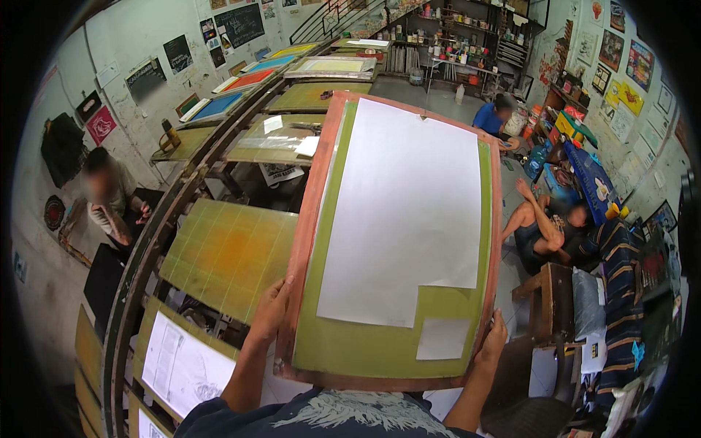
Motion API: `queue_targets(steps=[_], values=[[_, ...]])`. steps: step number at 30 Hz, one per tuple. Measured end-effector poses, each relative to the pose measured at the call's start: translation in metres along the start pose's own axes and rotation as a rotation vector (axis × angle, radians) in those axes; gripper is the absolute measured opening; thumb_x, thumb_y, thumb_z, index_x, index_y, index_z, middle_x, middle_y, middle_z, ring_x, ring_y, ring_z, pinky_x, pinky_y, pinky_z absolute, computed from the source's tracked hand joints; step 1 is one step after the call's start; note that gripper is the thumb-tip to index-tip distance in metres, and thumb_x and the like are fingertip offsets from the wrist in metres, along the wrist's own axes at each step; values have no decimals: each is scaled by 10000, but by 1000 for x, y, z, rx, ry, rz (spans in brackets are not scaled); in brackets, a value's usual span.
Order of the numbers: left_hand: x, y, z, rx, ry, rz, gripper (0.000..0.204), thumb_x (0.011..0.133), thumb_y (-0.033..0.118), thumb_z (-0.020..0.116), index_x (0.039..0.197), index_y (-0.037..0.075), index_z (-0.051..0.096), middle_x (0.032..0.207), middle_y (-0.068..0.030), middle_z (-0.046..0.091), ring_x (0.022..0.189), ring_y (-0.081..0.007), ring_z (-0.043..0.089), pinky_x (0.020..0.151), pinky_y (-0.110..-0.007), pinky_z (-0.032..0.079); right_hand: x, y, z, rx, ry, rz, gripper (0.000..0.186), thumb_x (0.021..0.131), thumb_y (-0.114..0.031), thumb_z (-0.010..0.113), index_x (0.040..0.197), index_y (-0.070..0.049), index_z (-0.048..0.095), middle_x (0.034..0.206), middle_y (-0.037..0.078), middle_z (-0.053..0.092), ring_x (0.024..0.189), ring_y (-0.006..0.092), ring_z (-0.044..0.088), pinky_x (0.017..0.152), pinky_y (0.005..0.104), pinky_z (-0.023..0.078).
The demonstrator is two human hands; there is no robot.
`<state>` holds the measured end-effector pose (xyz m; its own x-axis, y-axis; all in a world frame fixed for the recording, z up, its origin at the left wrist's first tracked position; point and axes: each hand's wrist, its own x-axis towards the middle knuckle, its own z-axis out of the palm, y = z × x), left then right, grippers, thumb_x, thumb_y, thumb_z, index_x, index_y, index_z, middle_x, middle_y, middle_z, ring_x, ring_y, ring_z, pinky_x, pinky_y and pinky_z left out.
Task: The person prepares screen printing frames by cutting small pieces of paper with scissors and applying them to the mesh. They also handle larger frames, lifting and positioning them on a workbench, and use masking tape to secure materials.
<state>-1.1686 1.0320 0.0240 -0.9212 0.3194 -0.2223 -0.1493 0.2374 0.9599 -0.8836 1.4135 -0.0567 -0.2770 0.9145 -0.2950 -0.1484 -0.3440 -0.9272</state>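
I hold a large screen-printing frame (298,306) up in front of my chest. Its border is reddish wood and its mesh is olive green. On the mesh lie a big white paper sheet (409,197) with a notched lower right corner and a small white paper piece (443,339). My left hand (273,310) grips the frame's left side near the bottom, fingers partly hidden. Low on the right side, my right hand (493,339) is closed round the edge.
A long rail (157,204) of printing boards runs along the left, with a stained yellow board (226,252) nearest the frame. One person (113,197) sits at left; two others (551,226) are at right. A wooden bench (544,296) and striped sofa (621,292) stand at right.
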Motion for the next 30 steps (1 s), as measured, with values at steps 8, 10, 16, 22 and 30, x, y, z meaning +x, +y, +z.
queue_targets(steps=[8,10,16,22,30], values=[[120,58,81,-14,163,-55,430,1072,324,554,1227,-60,668,1011,-46,675,896,-90,571,786,-259,488,180,-47,124,-110,-76,-90,301,1049,-322,595,976,-35,648,836,-21,570,745,66,504,687,241,427],[150,63,103,-121,238,-29,409,1070,282,564,1266,-66,653,1078,-66,693,944,-101,600,828,-259,501,216,-54,156,-160,-84,-107,290,1051,-311,592,956,-40,639,810,-34,540,730,60,482,672,246,416],[262,84,145,-314,358,196,406,1044,147,599,1392,-62,577,1230,-118,693,1037,-132,655,919,-259,519,324,-64,246,-152,-194,-148,286,1050,-302,592,939,-44,648,809,-43,548,720,52,478,655,232,402],[415,131,187,-315,296,181,406,1034,128,614,1394,-57,581,1200,-104,696,989,-92,641,844,-219,513,443,-77,334,-224,-113,-221,299,1050,-294,595,941,-22,652,814,-45,549,740,49,474,653,232,389],[621,205,251,-223,164,183,431,1007,164,663,1380,-42,602,1089,-82,706,925,-92,625,821,-244,511,580,-106,431,-136,33,-338,302,1038,-293,623,968,0,645,860,-20,579,772,72,506,684,247,425]])
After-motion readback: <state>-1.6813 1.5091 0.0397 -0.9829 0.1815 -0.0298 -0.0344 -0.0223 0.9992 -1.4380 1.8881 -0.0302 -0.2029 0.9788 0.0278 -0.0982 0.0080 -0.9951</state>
